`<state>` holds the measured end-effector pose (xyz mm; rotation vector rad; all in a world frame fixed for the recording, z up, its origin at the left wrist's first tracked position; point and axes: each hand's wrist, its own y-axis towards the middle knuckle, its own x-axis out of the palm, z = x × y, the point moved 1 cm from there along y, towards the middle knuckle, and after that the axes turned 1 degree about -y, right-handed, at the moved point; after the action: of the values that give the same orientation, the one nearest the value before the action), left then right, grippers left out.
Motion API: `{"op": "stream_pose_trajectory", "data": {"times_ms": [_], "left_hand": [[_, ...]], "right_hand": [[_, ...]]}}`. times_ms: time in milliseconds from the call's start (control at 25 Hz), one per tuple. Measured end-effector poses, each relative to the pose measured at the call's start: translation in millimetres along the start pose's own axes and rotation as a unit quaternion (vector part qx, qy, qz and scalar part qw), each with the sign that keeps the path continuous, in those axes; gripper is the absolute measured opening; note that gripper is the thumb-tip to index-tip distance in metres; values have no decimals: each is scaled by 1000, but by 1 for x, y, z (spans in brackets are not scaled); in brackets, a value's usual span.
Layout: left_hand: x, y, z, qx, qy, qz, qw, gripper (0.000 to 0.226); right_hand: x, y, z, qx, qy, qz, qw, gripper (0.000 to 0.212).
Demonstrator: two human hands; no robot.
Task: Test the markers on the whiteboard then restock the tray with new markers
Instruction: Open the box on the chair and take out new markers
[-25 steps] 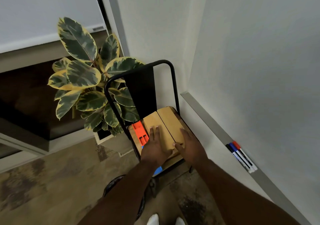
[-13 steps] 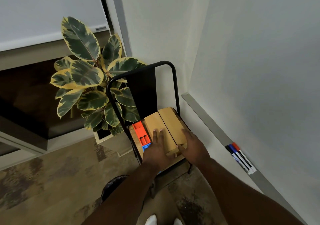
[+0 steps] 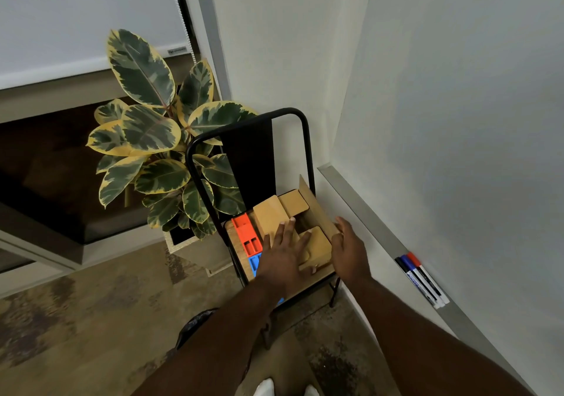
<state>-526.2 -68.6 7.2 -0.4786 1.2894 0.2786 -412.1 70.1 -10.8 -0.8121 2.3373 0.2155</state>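
The left hand (image 3: pixel 280 258) lies flat, fingers straight, on a flap of the brown cardboard box (image 3: pixel 317 243). The right hand (image 3: pixel 349 247), fingers nearly straight, rests against the raised right flap. The box sits on a black metal-framed chair (image 3: pixel 302 139) beside an orange plastic block (image 3: pixel 244 233). Three white markers with black, blue and red caps (image 3: pixel 422 279) lie together in the grey metal tray (image 3: pixel 360 209) under the whiteboard (image 3: pixel 457 105). A variegated potted plant (image 3: pixel 146 126) stands behind the chair.
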Motion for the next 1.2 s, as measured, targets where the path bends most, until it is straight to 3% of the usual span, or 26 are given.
{"op": "stream_pose_trajectory", "data": {"times_ms": [160, 320, 440, 560, 720, 840, 1000, 1080, 1200], "left_hand": [[-6, 3, -1, 50, 46, -13, 998, 70], [-16, -1, 1, 44, 33, 12, 998, 62], [-21, -5, -2, 42, 22, 99, 994, 54], [-26, -9, -18, 28, 17, 186, 982, 42], [-34, -19, -42, -33, -3, 139, 990, 43], [-23, -28, -59, -71, -63, 79, 992, 50], [-4, -26, -63, -108, -133, -7, 985, 51], [-1, -21, -60, -119, -130, -8, 984, 50], [-5, -9, -63, -119, -66, 59, 989, 52]], "right_hand": [[-6, 9, 1, 29, -14, 62, 998, 48], [-10, 14, -1, -22, -203, 82, 975, 59], [-8, 19, 4, -94, -349, 27, 932, 57], [-3, 16, 5, -103, -418, -41, 902, 55], [4, 12, 3, -66, -407, -70, 908, 55], [11, 12, 1, -61, -382, -62, 920, 41], [19, 9, 0, -38, -342, -62, 937, 53], [21, 6, 0, -64, -359, -56, 930, 57], [22, 5, -9, -128, -369, -81, 917, 61]]}}
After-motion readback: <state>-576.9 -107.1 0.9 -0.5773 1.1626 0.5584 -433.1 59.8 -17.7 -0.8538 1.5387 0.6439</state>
